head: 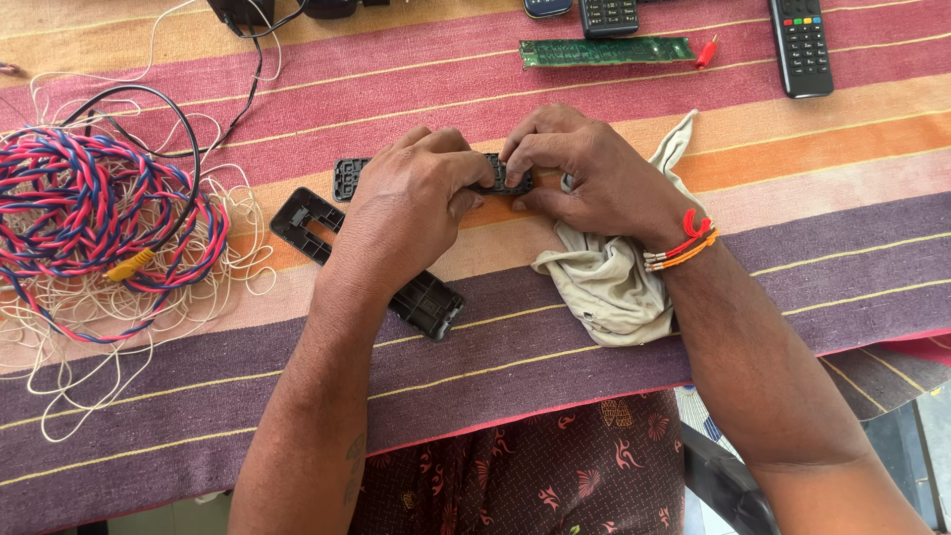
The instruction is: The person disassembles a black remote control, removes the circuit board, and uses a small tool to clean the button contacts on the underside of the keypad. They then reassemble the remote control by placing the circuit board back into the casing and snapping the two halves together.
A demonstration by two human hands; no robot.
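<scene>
My left hand (411,203) and my right hand (580,173) meet over a striped cloth and both pinch a dark rubber keypad strip (507,179), its left end (349,178) showing beyond my left hand. Only a short stretch of it shows between the fingers. Under my left wrist lies a black plastic remote shell (309,223), open side up, running down to the right. A crumpled beige rag (604,282) sits beneath my right wrist, which wears orange and red threads.
A tangle of red-blue twisted wire and thin white wire (94,213) fills the left side. At the far edge lie a green circuit board (604,52), a black remote (800,45), other remotes (606,15) and a black cable (243,79).
</scene>
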